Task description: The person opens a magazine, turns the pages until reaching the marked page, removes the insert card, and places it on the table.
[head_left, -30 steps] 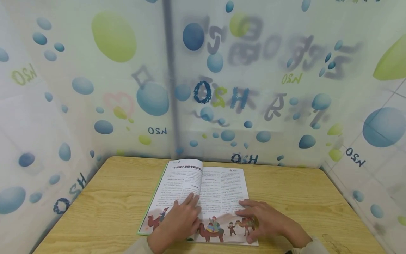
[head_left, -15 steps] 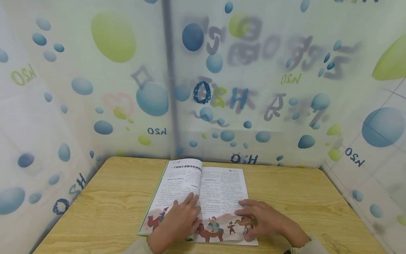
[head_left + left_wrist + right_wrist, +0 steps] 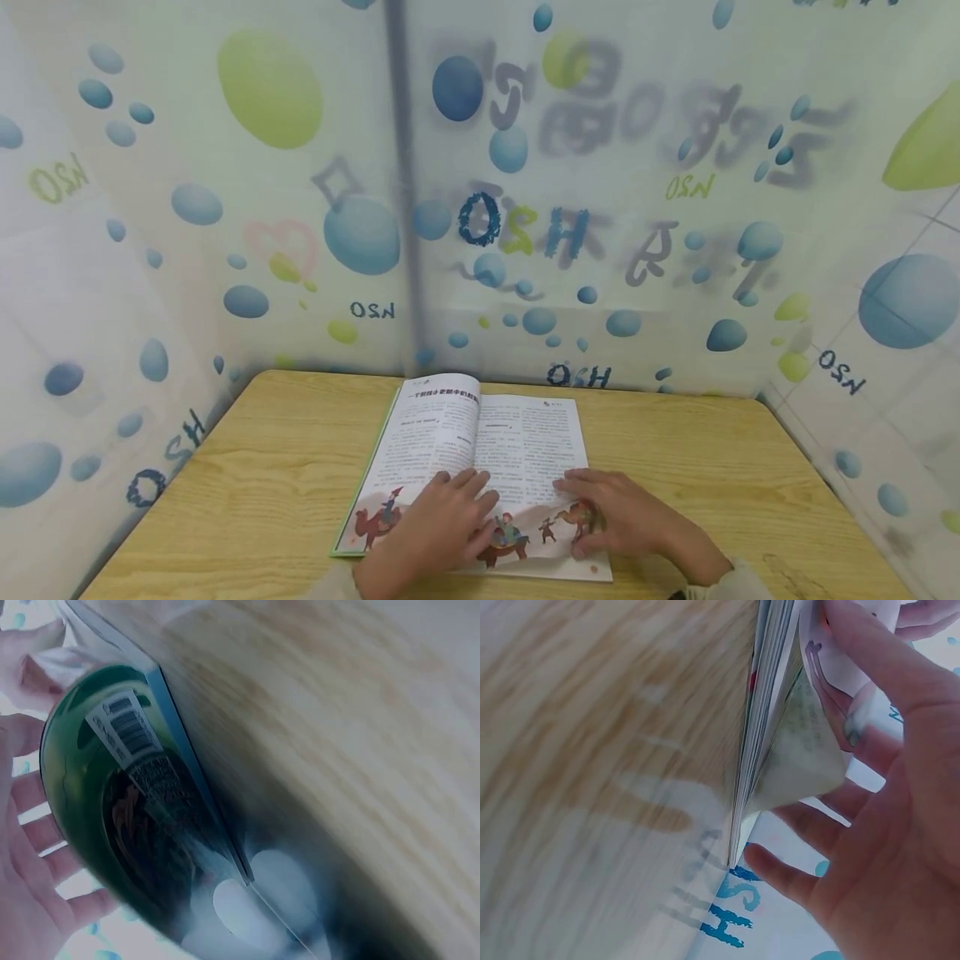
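An open magazine (image 3: 517,450) with printed text and camel drawings lies on the wooden table. My left hand (image 3: 442,525) rests across its lower middle, near the fold, with fingers loosely extended. In the left wrist view, the green back cover (image 3: 82,772) with a barcode bows up from the table, and the left hand's fingers (image 3: 64,862) show beyond it. At the right edge, my right hand (image 3: 626,512) pinches a page between thumb and fingers. That page (image 3: 802,750) curves away from the stack of sheets in the right wrist view.
The light wooden table (image 3: 262,467) extends on both sides of the magazine. A pale curtain (image 3: 315,208) with blue and green drops and mirrored lettering closes in the back and sides.
My left hand has moved slightly right, over the fold. The right page has buckled leftward under my right hand, showing an orange dot on the sheet below. The left page has shifted slightly right.
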{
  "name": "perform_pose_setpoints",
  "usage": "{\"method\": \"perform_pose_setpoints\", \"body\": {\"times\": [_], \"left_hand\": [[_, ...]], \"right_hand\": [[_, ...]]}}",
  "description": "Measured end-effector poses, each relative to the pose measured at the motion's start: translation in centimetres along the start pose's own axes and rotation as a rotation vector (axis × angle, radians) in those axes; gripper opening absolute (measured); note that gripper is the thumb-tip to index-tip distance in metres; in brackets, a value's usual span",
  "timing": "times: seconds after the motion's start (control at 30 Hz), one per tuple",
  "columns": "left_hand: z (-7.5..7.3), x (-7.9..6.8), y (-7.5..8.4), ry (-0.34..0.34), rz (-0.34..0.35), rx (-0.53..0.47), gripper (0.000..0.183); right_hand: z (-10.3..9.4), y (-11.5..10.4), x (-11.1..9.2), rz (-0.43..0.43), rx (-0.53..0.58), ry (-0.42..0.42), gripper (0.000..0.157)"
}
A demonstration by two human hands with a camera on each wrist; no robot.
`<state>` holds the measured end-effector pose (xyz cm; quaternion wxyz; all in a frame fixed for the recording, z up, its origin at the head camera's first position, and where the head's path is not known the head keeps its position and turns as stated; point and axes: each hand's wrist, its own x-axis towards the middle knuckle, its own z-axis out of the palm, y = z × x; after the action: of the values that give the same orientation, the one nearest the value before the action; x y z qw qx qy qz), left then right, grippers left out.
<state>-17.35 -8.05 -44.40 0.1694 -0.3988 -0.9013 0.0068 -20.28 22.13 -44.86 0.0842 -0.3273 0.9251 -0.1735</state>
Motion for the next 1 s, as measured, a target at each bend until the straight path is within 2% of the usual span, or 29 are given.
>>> {"method": "perform_pose_setpoints", "body": {"times": [0.13, 0.33, 0.5, 0.63, 0.77, 0.9, 1.0], "left_hand": [[-0.07, 0.12, 0.45, 0.011, 0.038, -0.087, 0.030], [-0.45, 0.36, 0.87, -0.076, 0.049, -0.160, 0.044], [-0.36, 0.43, 0.90, -0.082, 0.074, -0.145, 0.036], [-0.20, 0.40, 0.86, -0.044, 0.103, -0.101, 0.029], [-0.17, 0.32, 0.88, -0.014, 0.119, -0.088, 0.028], [-0.50, 0.32, 0.93, -0.040, 0.116, -0.114, 0.042], [-0.82, 0.34, 0.97, -0.049, 0.120, -0.114, 0.060]], "right_hand": [[-0.10, -0.15, 0.15, 0.018, 0.024, 0.019, 0.084], [-0.11, -0.28, 0.13, -0.005, 0.014, 0.081, 0.085], [-0.22, -0.37, 0.10, -0.037, -0.002, 0.125, 0.086], [-0.36, -0.49, 0.08, -0.061, -0.013, 0.157, 0.085], [-0.54, -0.55, 0.01, -0.057, -0.012, 0.174, 0.084], [-0.77, -0.64, -0.12, -0.022, 0.018, 0.165, 0.084], [-0.90, -0.69, -0.21, 0.006, 0.045, 0.169, 0.082]]}}
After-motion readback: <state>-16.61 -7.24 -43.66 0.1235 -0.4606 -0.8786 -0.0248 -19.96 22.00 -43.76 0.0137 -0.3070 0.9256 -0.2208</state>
